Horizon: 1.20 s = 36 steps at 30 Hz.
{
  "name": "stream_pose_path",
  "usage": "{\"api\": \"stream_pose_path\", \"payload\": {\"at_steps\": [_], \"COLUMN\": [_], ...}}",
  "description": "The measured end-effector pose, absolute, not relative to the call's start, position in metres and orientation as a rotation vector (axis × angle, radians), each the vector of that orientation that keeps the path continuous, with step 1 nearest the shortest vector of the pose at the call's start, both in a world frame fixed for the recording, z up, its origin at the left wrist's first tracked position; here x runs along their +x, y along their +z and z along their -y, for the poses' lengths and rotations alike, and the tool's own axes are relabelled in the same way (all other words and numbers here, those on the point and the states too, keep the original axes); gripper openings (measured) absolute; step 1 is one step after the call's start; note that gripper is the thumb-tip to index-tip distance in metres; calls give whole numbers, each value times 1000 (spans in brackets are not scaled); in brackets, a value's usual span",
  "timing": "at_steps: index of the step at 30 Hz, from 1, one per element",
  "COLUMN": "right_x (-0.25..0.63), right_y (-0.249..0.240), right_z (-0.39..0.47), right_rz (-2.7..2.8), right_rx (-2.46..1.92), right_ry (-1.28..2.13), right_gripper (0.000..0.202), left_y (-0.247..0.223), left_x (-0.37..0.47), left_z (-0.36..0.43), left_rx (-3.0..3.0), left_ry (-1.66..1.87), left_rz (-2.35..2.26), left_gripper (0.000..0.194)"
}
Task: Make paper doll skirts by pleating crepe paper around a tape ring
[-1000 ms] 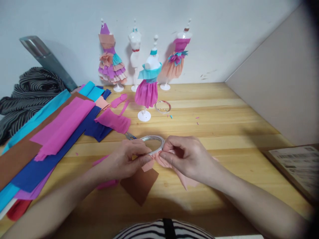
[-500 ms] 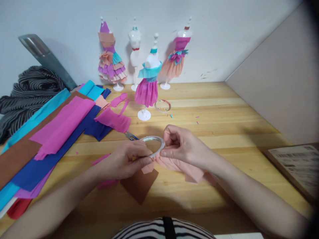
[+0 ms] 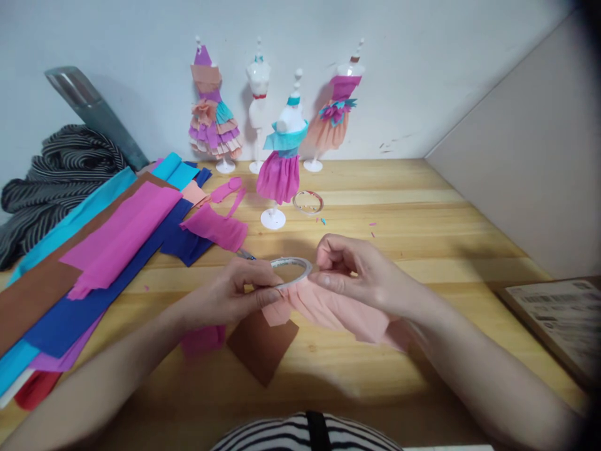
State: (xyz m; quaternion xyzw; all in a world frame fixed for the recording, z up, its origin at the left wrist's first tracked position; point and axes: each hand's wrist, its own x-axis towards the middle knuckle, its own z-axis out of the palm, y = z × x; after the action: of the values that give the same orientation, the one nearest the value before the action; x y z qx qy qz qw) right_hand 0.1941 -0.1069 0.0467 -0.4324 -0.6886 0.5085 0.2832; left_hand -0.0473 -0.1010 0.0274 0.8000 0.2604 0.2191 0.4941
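Note:
In front of me, my left hand (image 3: 239,288) is closed on the near left rim of a white roll of tape (image 3: 307,270), thumb below and fingers over the edge. My right hand (image 3: 352,272) is in a pinch at the roll's right side; what lies between thumb and fingertips is too small to make out. A gathered strip of peach crepe paper (image 3: 323,307) hangs from under the roll and runs right beneath my right hand. Below lies a brown paper square (image 3: 263,347). Small blue-handled snips (image 3: 246,254) show partly behind my left hand.
Several small dress forms, one in a teal and magenta paper dress (image 3: 279,175), stand towards the wall. Another tape roll (image 3: 308,202) lies behind. Coloured crepe sheets (image 3: 126,225) and striped cloth (image 3: 70,163) cover the left. A cardboard box (image 3: 554,313) is at right.
My right hand has shifted slightly right, away from the roll. The roll has tipped flatter, and more of the peach crepe strip shows below it. The view has moved a little.

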Motion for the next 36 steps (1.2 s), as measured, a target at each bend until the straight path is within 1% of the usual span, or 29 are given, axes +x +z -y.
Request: {"api": "stream_pose_path", "payload": {"at_steps": [7, 10, 14, 19, 21, 26, 31, 36], "right_x": [198, 201, 199, 192, 191, 190, 185, 185], "right_y": [43, 42, 43, 50, 52, 49, 47, 46], "right_z": [107, 105, 108, 121, 125, 125, 125, 124], "right_rz": [2008, 2109, 2119, 2102, 2127, 2164, 2155, 2135], "right_rx": [-1318, -1347, -1308, -1250, -1239, -1366, -1254, -1365], "right_ry": [1108, 1047, 1137, 1174, 1157, 958, 1122, 1030], "right_gripper": [21, 23, 25, 20, 18, 18, 16, 14], "left_y": [27, 28, 29, 26, 26, 26, 25, 23], "left_x": [-46, -45, -43, -43, -43, -43, -42, -43], "left_z": [102, 102, 102, 102, 103, 104, 105, 105], "left_rx": [2038, 2092, 2124, 2139, 2133, 2109, 2096, 2077], "left_ry": [544, 555, 563, 575, 580, 569, 572, 563], "left_rz": [-656, -640, -645, -682, -685, -695, -669, -647], "left_gripper": [35, 36, 35, 37, 36, 35, 34, 34]}}
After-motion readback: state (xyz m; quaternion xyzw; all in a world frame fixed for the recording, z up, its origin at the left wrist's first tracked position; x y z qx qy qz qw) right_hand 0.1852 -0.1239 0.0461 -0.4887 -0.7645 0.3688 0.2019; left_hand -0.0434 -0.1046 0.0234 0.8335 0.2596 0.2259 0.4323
